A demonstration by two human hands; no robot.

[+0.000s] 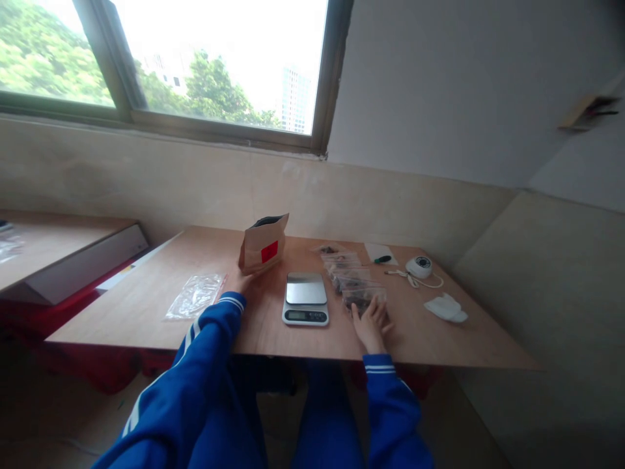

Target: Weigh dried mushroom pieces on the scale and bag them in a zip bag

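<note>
My left hand (240, 282) rests at the base of a brown paper bag (262, 243) with a red label, standing open on the wooden table (146, 306); its fingers are mostly hidden behind the bag. My right hand (371, 324) lies flat with fingers spread on the nearest of several small clear filled bags (352, 279), laid in a row. A small digital scale (305, 298) sits between my hands with nothing on its plate. Both sleeves are blue with white stripes.
A pile of empty clear plastic bags (195, 295) lies left of my left arm. At the right are a white round device with a cord (418, 267), a white pad (445, 307), a green-handled tool (382, 259) on paper. A lower bench (63, 251) stands left.
</note>
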